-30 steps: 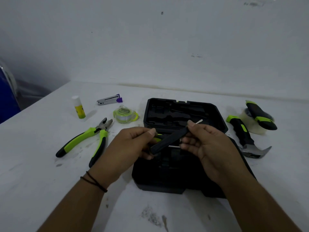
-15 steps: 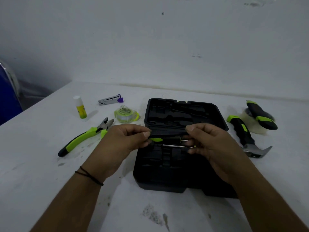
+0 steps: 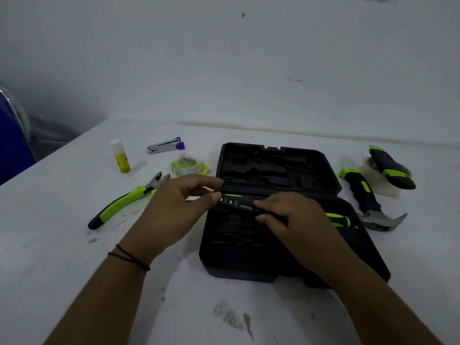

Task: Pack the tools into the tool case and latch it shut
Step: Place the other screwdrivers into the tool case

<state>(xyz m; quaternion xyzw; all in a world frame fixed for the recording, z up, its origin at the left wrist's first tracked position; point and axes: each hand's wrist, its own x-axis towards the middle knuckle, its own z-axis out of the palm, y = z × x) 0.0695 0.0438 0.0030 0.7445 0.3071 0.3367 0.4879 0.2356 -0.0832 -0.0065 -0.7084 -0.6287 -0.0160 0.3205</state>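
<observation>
The black tool case (image 3: 249, 260) lies open in the middle of the table, its moulded lid (image 3: 273, 168) folded back. My left hand (image 3: 179, 210) pinches the left end of a black bit holder (image 3: 234, 202) with white marks and a green stripe. My right hand (image 3: 293, 220) grips its right part, low over the back of the case's base near the hinge. A green-and-black screwdriver handle (image 3: 338, 219) shows in the base just right of my right hand. Green-handled pliers (image 3: 124, 202), a tape measure (image 3: 189, 166) and a hammer (image 3: 366, 200) lie outside the case.
A utility knife (image 3: 390, 168) rests on a roll of clear tape (image 3: 380, 180) at the far right. A glue stick (image 3: 120, 156) stands at the back left beside a small purple-tipped stapler (image 3: 165, 146). A wall rises behind the table; a blue object (image 3: 12, 145) sits past the left edge.
Both hands have moved down and forward, bringing the black piece from a tilted hold to level, low over the case near the hinge. The screwdriver handle now shows at the right.
</observation>
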